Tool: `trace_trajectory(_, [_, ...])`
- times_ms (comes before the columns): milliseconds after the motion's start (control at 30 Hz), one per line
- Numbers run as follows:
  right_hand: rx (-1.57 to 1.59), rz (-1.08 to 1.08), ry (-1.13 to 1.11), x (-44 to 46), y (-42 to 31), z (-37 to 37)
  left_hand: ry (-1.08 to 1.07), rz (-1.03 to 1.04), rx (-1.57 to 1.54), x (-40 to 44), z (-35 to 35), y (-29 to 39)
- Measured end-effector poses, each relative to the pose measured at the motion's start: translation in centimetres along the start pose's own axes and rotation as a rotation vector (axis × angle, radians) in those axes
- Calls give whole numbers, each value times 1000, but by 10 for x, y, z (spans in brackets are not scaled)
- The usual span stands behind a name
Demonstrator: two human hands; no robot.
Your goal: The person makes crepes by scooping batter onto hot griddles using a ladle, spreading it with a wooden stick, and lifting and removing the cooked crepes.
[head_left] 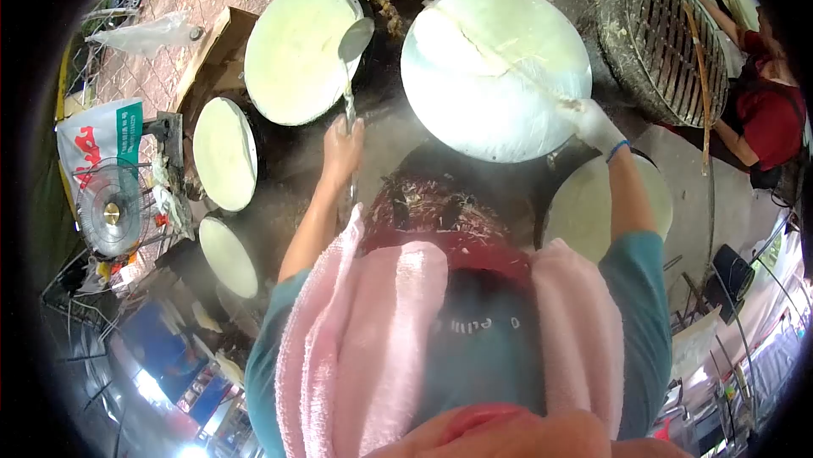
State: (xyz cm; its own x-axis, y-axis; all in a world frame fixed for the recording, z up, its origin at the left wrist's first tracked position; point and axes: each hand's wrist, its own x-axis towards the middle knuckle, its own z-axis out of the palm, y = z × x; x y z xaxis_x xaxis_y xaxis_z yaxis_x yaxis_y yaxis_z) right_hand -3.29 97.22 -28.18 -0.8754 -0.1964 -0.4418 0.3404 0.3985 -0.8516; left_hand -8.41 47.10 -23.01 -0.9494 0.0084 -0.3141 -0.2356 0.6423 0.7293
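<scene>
Silvery metal is the ladle (356,37), and the left hand (343,151) holds it by its long handle, with the fingers bent around it. Its bowl is over the right edge of the upper-left pan (296,55), which carries a pale, greenish-yellow layer; I cannot tell if the bowl touches this layer. The right hand (594,125) is at the near end of a thin stick (532,81), and its fingers are closed around that end. This stick reaches across the large round pan (495,123), whose surface is whitish, up to the far-left rim. A blue band (618,149) is on the right wrist. Under the right forearm is another pale pan (580,208), partly hidden. Further to the left, two smaller pans (224,153) stand near each other. A pink towel (373,322) hangs over the person's teal shirt (478,356). At the upper right, a round slatted frame (652,47) is beside a person in red (772,119). At the far left is a fan (112,214), in front of a printed bag (89,132).
</scene>
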Motion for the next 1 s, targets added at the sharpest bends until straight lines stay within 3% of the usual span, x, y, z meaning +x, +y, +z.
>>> trace_trajectory(33, [-2,-115,-91,-1,-6,6,4,28,108,10,2,2])
trace_trajectory(67, [145,201,-134,-14,-12,13,23,86,166,16,6,6])
trace_trajectory(100, [110,370,-127,-26,-26,17,46,145,222,22,11,20])
trace_trajectory(167, [165,287,-92,-50,-42,6,20,211,304,35,18,32])
trace_trajectory(233, [236,198,146,-44,-15,-2,-25,296,465,50,26,30])
trace_trajectory(333, [144,327,164,-2,-4,-11,-75,357,649,60,29,30])
trace_trajectory(433, [151,371,-86,-10,-78,10,-167,370,808,41,11,32])
trace_trajectory(500, [191,343,-158,-23,-64,24,-208,461,836,17,-11,21])
trace_trajectory(567, [272,310,-141,-35,5,48,-288,428,840,-9,-28,13])
trace_trajectory(600, [167,267,-115,-55,-4,59,-330,443,845,-22,-35,5])
trace_trajectory(633, [179,379,-102,-80,-24,65,-371,460,851,-33,-40,-7])
trace_trajectory(700, [450,420,43,-123,-59,95,-412,508,757,-50,-42,-38])
trace_trajectory(733, [614,377,200,-133,-59,124,-480,454,736,-57,-43,-26])
trace_trajectory(767, [758,368,265,-142,-53,153,-467,595,653,-55,-41,-39])
trace_trajectory(800, [949,363,269,-146,-43,184,-554,577,625,-48,-45,-33])
trace_trajectory(833, [1134,347,261,-143,-40,216,-643,561,597,-37,-50,-26])
trace_trajectory(900, [1428,346,225,-112,-73,265,-606,719,402,-7,-59,-38])
trace_trajectory(1000, [1242,228,439,-24,-153,306,-440,521,112,9,-102,-4])
